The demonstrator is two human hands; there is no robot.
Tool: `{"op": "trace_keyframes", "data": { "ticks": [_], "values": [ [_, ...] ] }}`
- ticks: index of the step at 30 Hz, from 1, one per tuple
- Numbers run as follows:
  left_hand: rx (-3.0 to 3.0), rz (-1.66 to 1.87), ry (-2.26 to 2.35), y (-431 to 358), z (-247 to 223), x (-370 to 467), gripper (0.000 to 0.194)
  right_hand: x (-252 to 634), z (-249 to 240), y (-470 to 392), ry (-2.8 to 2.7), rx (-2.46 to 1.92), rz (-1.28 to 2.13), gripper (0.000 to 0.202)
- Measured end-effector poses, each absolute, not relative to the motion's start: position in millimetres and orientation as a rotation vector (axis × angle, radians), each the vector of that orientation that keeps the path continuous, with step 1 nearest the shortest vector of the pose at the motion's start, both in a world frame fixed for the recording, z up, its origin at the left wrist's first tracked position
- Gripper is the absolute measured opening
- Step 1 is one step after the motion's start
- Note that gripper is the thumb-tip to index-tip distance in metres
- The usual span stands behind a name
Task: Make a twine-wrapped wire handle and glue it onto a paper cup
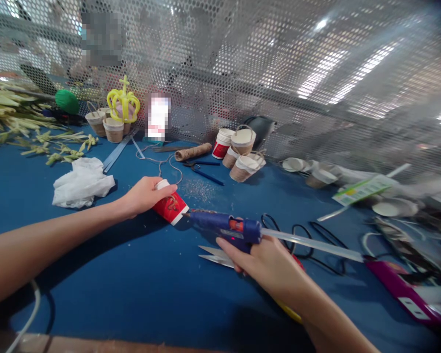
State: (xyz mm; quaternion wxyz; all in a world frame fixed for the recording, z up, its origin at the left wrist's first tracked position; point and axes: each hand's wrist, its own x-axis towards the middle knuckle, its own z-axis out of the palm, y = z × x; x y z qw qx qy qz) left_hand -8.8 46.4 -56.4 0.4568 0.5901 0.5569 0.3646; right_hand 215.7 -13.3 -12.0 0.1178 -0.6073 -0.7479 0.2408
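Observation:
My left hand [146, 195] grips a red and white paper cup [171, 203], tilted on its side just over the blue table. My right hand [259, 262] is wrapped round a blue hot glue gun [224, 226], with a long clear glue stick [312, 242] coming out of its back. The gun's nozzle tip is at the cup's white rim; I cannot tell whether it touches. Below the gun lie scissors [217, 256], their blades pointing left and their handles partly hidden by my right hand. A twine end [176, 171] lies behind the cup.
A twine roll [193, 152] and blue-handled pliers [206, 171] lie farther back. Several twine-wrapped cups [244, 165] stand near the mesh wall [220, 73]. A crumpled white cloth [81, 184] is at left, a purple power strip [397, 287] at right, and a black cord [327, 245] beside the gun.

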Motion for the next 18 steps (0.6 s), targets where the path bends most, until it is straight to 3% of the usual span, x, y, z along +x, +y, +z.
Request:
{"op": "trace_keyframes", "data": {
  "ticks": [8, 13, 18],
  "values": [
    [1.523, 0.907, 1.398, 44.8, -59.0, -8.9, 0.034, 217.0, -11.5, -10.9, -2.215, -1.769, 0.763, 0.03],
    [1.552, 0.91, 1.375, 44.9, -59.8, -9.8, 0.034, 215.2, -7.8, -11.1, -2.261, -1.743, 0.653, 0.021],
    [1.557, 0.915, 1.389, 43.4, -58.7, -9.5, 0.032, 215.1, -9.9, -10.5, -2.17, -1.767, 0.75, 0.03]
  ]
}}
